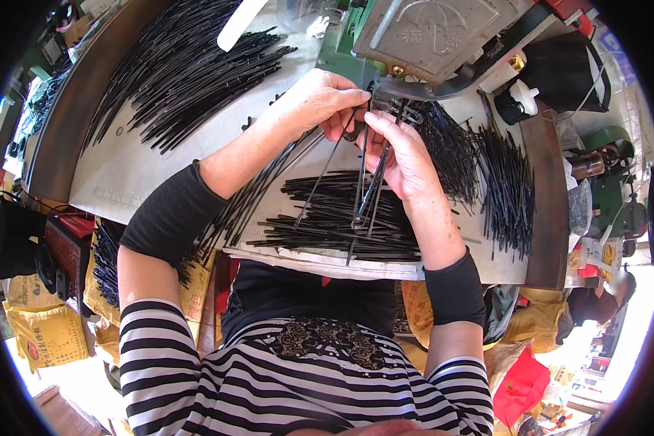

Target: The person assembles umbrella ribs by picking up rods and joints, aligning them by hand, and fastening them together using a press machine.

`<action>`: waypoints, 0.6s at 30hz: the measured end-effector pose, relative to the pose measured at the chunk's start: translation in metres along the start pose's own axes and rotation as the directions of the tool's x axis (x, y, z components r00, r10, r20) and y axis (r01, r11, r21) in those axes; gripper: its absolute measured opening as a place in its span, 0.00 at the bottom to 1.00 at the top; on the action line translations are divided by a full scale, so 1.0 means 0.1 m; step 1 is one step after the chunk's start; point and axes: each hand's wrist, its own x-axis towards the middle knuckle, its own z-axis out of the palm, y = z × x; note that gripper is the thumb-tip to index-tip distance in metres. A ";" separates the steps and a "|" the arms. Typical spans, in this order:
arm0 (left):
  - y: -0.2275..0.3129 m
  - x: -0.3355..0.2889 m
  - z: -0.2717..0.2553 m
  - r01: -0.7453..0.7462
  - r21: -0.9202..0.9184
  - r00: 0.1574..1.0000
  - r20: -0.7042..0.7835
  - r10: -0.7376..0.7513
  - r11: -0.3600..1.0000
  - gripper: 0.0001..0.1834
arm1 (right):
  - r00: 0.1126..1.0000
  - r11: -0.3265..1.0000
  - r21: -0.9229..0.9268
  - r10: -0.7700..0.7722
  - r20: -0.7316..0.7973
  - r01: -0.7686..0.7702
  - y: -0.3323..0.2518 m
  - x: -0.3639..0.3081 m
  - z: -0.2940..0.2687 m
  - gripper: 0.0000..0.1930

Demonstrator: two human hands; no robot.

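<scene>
Both of my hands are raised at the front of a green and grey machine (429,36), close beneath its head. My left hand (318,102) has thumb and fingers pinched at the upper end of a thin black umbrella rib (334,156). Right beside it, my right hand (398,149) is closed around several black ribs (370,192), which hang down toward me between my forearms. Where the rib ends meet the machine, my fingers partly hide them. Under the hands lies a loose pile of black ribs (320,218) near the table's front edge.
A large heap of black rods (196,65) covers the left of the pale tabletop (123,182); another bundle (505,189) lies to the right. Brown raised borders (545,203) edge both sides. A white-topped black spool (519,100) stands at the right. Yellow sacks (47,330) sit below.
</scene>
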 end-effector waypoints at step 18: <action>-0.03 0.01 -0.04 -0.033 0.033 0.999 0.041 0.032 0.999 0.14 | 0.995 0.998 -0.055 0.011 0.102 -0.006 0.00 -0.07 0.07 0.15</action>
